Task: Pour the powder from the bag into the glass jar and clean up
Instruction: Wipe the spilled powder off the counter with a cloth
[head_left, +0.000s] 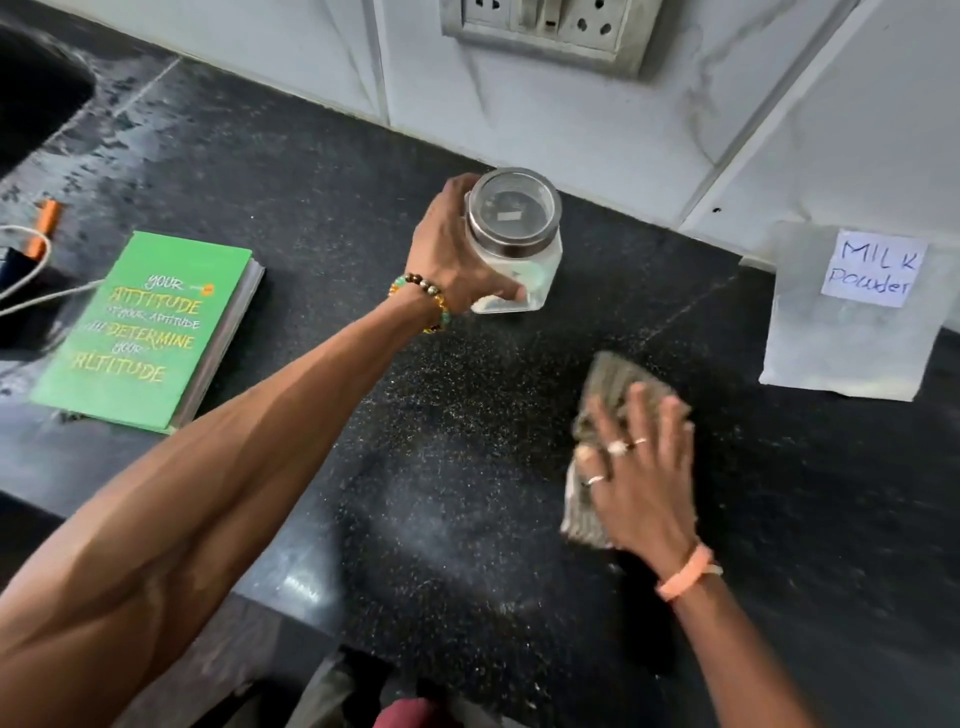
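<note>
My left grip (457, 249) clasps the lidded jar (524, 244), upright on the bench (311, 208) near the wall. My right grip (644, 478), fingers flat, presses a cloth (608, 384) nearer me. I should sweep overlapping strokes through the pale powder (441, 519) film, steadying the jar.

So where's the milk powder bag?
In the head view the milk powder bag stands at the far right of the black counter, against the white wall, just beyond the cloth under the right hand.
</note>
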